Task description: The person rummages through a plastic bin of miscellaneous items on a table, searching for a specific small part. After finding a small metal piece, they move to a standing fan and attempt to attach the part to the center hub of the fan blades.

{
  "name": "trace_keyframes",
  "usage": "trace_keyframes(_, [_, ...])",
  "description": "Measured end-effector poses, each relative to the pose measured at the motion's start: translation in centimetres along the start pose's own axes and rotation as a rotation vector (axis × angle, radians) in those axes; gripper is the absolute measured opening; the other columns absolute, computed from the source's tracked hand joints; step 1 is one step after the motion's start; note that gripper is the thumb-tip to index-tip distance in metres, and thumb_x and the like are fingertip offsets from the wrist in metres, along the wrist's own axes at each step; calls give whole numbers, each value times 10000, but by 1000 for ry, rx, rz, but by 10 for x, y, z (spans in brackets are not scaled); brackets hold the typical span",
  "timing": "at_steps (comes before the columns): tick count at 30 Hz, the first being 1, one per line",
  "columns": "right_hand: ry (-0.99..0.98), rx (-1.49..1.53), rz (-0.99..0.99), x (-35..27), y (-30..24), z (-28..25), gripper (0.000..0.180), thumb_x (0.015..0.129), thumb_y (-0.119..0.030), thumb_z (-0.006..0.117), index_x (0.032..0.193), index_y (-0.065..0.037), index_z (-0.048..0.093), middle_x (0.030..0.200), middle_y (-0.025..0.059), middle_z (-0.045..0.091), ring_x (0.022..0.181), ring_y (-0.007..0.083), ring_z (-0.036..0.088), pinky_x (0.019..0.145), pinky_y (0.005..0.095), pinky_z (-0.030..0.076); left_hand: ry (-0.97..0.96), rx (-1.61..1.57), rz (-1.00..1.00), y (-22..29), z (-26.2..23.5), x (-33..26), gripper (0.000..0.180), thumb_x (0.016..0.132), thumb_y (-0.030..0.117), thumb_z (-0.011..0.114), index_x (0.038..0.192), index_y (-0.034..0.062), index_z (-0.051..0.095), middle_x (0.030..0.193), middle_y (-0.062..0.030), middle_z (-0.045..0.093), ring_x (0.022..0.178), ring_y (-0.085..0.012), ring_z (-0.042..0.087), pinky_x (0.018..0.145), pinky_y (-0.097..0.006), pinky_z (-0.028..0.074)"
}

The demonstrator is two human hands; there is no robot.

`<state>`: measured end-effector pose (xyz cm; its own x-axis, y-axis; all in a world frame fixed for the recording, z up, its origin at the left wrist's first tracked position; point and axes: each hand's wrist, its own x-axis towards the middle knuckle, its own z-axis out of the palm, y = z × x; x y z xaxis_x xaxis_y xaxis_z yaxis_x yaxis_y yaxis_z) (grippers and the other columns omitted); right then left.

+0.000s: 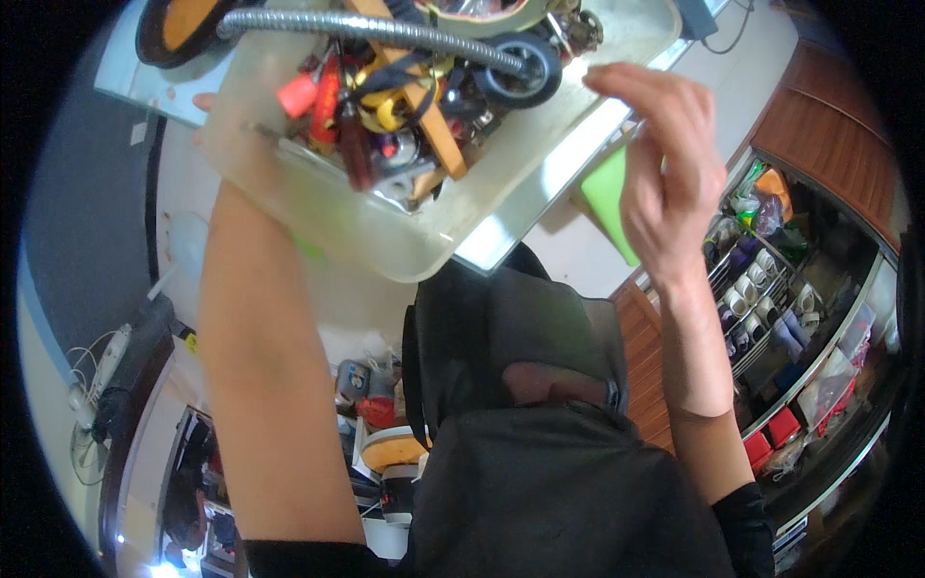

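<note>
Dark clothing (540,482) fills the lower centre of my view, nearest the lens, with both bare forearms rising out of it. My left forearm runs up to a translucent plastic tray (385,231), and the left hand (204,101) is almost wholly hidden behind the tray's near-left wall; only a fingertip shows past the left rim. The tray appears held up by this hand, though I cannot tell the form of the grip.

Inside the tray, just right of the left hand, lies a jumble of small parts: a red cap (298,95), yellow loops (383,108), a wooden strip (424,106) lying diagonally, and a black toy wheel (525,69) at the far-right side. A flexible metal hose (376,29) crosses above them, touching the wheel. An orange disc with a black rim (178,24) sits beyond the left hand, at the far-left corner.

My right hand (665,164) hangs in the air just right of the tray's right corner, empty, its fingers (626,82) loosely curled and moderately spread, their tips near the tray's far rim without visibly touching it. A green sheet (609,197) shows directly behind the palm. Well beyond and right of this hand stands a shelf unit (790,318) stocked with small containers and bags. Below the left forearm, cables and a power strip (108,361) lie on the floor.
</note>
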<state>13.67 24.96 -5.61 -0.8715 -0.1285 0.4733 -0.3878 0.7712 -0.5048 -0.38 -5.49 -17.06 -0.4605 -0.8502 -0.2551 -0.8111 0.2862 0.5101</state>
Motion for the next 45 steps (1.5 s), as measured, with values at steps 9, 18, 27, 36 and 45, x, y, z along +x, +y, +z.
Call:
trace_keyframes(9, [-29, -105, -52, -5, 2, -1, 400, 639, 113, 457, 919, -58, 686, 1013, 51, 655, 961, 220, 553, 862, 321, 413, -13, -9, 72, -4, -1, 1, 718, 895, 595, 391, 1168, -69, 437, 1076, -258, 604, 1021, -418, 587, 867, -485, 457])
trace_keyframes(18, [-104, -177, 52, -1, -21, -1, 314, 704, 100, 513, 929, -58, 665, 991, 61, 647, 962, 244, 534, 866, 348, 411, -13, 70, 100, -11, -1, -5, 697, 890, 598, 414, 1125, -58, 446, 1034, -244, 622, 992, -408, 603, 837, -478, 469])
trace_keyframes(27, [-379, 201, -53, 47, -67, 46, 206, 712, 55, 634, 913, 10, 630, 942, 134, 615, 838, 293, 600, 731, 370, 506, 112, 114, 227, -26, 8, -1, 630, 875, 572, 491, 1051, -31, 450, 952, -230, 629, 906, -386, 611, 766, -471, 475])
trace_keyframes(36, [-644, 10, -253, 71, -89, 127, 155, 756, -51, 558, 895, 12, 591, 906, 154, 610, 854, 269, 645, 678, 348, 555, 144, 137, 189, -20, 9, -8, 604, 868, 574, 490, 1008, -13, 452, 900, -195, 601, 848, -374, 608, 707, -477, 483])
trace_keyframes(45, [-675, 105, -203, 84, -83, 127, 198, 768, -26, 572, 966, -29, 579, 913, 127, 580, 892, 313, 613, 711, 376, 532, 90, 114, 130, -12, 2, -15, 613, 883, 578, 451, 1060, -9, 436, 964, -225, 584, 877, -402, 605, 717, -505, 481])
